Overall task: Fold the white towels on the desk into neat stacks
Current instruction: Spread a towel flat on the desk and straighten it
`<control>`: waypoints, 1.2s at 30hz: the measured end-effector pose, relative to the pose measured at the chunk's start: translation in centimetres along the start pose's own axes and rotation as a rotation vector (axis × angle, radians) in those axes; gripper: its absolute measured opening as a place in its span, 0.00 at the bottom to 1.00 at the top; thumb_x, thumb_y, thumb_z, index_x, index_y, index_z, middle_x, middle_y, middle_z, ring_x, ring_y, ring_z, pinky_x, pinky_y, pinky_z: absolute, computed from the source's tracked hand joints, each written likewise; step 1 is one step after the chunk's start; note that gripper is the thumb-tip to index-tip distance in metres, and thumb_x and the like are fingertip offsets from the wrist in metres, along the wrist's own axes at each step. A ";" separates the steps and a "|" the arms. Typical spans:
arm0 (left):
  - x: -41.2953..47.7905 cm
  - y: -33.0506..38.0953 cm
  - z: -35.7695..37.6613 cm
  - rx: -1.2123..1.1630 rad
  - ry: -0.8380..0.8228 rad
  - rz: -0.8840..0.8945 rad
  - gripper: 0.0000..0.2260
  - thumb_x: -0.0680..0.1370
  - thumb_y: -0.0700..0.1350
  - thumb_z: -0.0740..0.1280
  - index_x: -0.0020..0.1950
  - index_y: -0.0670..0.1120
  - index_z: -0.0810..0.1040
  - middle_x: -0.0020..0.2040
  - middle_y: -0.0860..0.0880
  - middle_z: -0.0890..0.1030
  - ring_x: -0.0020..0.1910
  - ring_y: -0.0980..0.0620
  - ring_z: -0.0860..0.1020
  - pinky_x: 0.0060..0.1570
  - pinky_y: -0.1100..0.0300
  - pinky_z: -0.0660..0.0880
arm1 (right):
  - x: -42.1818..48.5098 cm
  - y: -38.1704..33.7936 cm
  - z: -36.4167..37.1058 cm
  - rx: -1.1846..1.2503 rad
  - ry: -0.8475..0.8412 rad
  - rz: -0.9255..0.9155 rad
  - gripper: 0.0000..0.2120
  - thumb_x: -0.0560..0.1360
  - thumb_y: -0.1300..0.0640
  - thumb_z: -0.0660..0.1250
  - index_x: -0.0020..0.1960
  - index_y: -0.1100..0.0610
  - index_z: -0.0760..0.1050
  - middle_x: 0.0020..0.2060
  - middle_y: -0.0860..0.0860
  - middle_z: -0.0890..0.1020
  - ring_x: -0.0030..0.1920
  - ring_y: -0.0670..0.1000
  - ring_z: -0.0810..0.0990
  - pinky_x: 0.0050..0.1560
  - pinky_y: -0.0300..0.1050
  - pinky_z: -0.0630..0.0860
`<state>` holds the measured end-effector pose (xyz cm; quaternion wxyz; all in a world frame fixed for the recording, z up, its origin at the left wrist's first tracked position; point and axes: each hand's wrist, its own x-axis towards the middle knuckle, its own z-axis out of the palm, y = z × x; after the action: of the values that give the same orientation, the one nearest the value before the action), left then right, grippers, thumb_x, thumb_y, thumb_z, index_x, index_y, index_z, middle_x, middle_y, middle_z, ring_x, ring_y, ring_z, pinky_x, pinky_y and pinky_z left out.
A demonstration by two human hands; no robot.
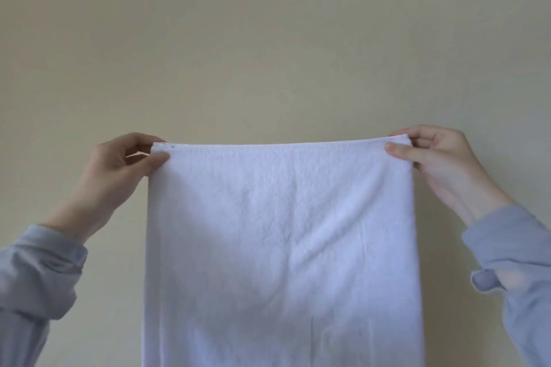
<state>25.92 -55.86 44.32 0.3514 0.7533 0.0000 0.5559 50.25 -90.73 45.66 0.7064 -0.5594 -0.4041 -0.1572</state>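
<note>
Folding not yet begun: left hand (119, 167) and right hand (438, 158) pinch white towel's (280, 232) top corners, hanging unfolded; no stacks visible.

One white towel (280, 247), two hands (113, 179) (444, 167), two blue sleeves (35, 277) (512, 262).

Left sleeve (38, 271) and right sleeve (512, 253): loose pale blue-grey cloth, rumpled into folds at the cuffs

1. Wall (268, 39): plain pale beige, fills whole bkgd, edge to edge.
2. Surface looks smooth & matte, approx. one even colour.
3. Tone a bit lighter twd left side, slightly greyer twd centre & right.
</note>
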 end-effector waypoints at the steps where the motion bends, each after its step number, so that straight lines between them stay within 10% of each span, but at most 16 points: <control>1: 0.0 0.1 0.4 -0.015 0.000 0.008 0.06 0.75 0.39 0.68 0.46 0.50 0.80 0.47 0.48 0.81 0.42 0.57 0.79 0.45 0.65 0.74 | 0.0 -0.1 -0.6 -0.009 0.013 0.010 0.07 0.65 0.66 0.74 0.40 0.56 0.81 0.35 0.48 0.85 0.37 0.46 0.82 0.41 0.33 0.78; 13: -1.7 5.1 8.3 0.003 -0.090 0.123 0.06 0.71 0.49 0.72 0.47 0.55 0.80 0.43 0.57 0.83 0.40 0.52 0.82 0.31 0.69 0.72 | -0.7 -2.2 -9.8 -0.326 0.247 -0.073 0.07 0.65 0.62 0.76 0.36 0.51 0.80 0.42 0.52 0.83 0.41 0.51 0.78 0.48 0.46 0.75; 17: -4.6 8.6 11.6 -0.004 -0.121 0.143 0.19 0.67 0.61 0.70 0.53 0.54 0.79 0.42 0.55 0.84 0.40 0.36 0.80 0.40 0.43 0.78 | 0.0 -3.1 -13.0 -0.409 0.314 -0.043 0.09 0.65 0.63 0.75 0.36 0.51 0.78 0.41 0.51 0.82 0.43 0.48 0.79 0.47 0.44 0.75; 21: -7.7 10.8 14.5 -0.093 -0.151 0.122 0.15 0.65 0.60 0.72 0.47 0.53 0.80 0.41 0.55 0.83 0.37 0.35 0.81 0.38 0.27 0.74 | 1.2 -3.4 -14.8 -0.456 0.307 0.009 0.08 0.67 0.67 0.73 0.40 0.57 0.78 0.33 0.53 0.78 0.21 0.44 0.76 0.26 0.35 0.75; 28: -15.4 7.3 14.0 -0.105 -0.218 -0.133 0.13 0.62 0.55 0.73 0.42 0.51 0.79 0.39 0.52 0.83 0.34 0.48 0.84 0.44 0.32 0.76 | 1.3 1.2 -10.6 -0.470 0.101 0.027 0.13 0.69 0.71 0.68 0.35 0.54 0.75 0.36 0.51 0.79 0.25 0.45 0.78 0.33 0.40 0.80; 36: -35.4 -4.5 6.3 0.159 -0.265 -0.812 0.14 0.61 0.52 0.72 0.44 0.49 0.79 0.37 0.50 0.84 0.35 0.50 0.84 0.41 0.44 0.81 | -12.9 18.6 4.4 -0.440 -0.301 0.252 0.13 0.68 0.72 0.63 0.35 0.54 0.75 0.29 0.51 0.78 0.27 0.42 0.79 0.32 0.38 0.79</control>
<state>19.46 -69.60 11.45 0.4792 0.7818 0.2941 0.2695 53.06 -83.61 23.91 0.5142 -0.7620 -0.3879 -0.0673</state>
